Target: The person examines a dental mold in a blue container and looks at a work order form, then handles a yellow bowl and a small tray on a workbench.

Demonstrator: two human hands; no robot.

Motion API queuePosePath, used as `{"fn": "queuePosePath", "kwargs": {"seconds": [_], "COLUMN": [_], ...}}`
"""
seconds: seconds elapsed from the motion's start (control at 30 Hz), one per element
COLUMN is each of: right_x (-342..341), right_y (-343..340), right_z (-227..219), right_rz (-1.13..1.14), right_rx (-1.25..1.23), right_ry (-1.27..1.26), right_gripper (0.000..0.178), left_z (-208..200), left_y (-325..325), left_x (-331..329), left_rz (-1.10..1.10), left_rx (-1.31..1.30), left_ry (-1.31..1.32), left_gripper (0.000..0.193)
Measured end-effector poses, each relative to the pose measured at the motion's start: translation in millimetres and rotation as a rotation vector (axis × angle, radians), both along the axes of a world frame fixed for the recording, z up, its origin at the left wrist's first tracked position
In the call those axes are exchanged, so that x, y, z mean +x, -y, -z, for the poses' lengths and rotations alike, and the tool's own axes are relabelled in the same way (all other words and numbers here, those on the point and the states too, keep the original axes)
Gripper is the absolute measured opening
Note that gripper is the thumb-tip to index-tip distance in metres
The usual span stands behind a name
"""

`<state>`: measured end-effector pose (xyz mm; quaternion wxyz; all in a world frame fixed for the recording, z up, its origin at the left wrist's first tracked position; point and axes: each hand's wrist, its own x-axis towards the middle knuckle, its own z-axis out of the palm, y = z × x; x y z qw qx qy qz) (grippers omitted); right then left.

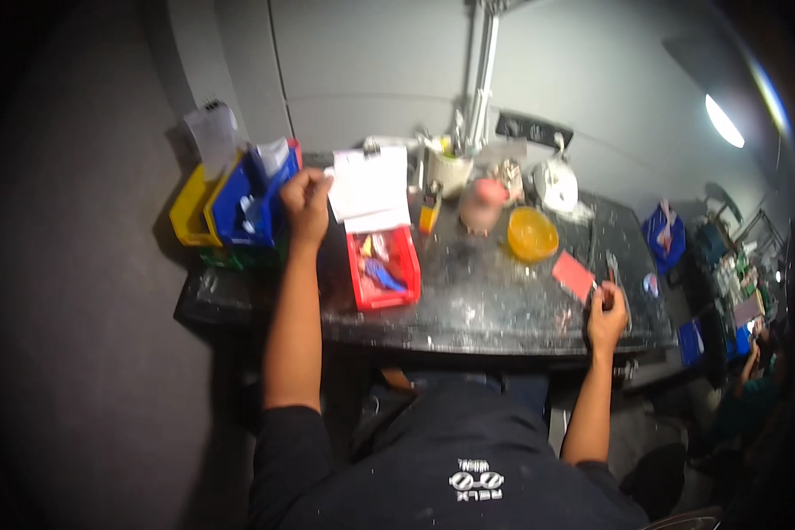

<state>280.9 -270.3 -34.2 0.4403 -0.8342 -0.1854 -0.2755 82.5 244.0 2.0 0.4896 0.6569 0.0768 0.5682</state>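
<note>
My left hand (306, 201) is raised at the left side of the desk, fingers pinched at the left edge of a white sheet of paper (368, 184). A dark clip (372, 149) sits at the top of the paper, which stands behind a red bin (386, 302). Inside the bin lie a blue piece (383, 275) and other small items. My right hand (608, 311) rests low at the desk's right side, closed round something thin with a pale tip; its kind is unclear. Just beyond its fingers lies a flat red-pink square (574, 275).
Yellow (193, 212) and blue bins (243, 208) stand at the left. Behind are a yellow bowl (532, 235), a pinkish rounded object (483, 207), a tool cup (449, 172), a white device (556, 186), a lamp arm (487, 79) and a power strip (533, 129). Another person is far right.
</note>
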Motion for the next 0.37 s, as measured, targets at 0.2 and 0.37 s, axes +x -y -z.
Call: {"fn": "queuePosePath", "kwargs": {"seconds": [0.2,0.37], "right_x": [-15,-67], "right_y": [-21,-91], "right_z": [-7,-76], "right_rz": [-0.234,-0.508], "right_rx": [0.133,-0.08], "right_ry": [-0.103,0.055], "right_gripper": [0.018,0.02], "left_z": [-11,-11], "left_y": [2,-1], "left_x": [2,4], "left_rz": [0.007,-0.021], "left_rx": [-0.037,0.029], "left_ry": [0.05,0.042], "left_gripper": [0.018,0.019]}}
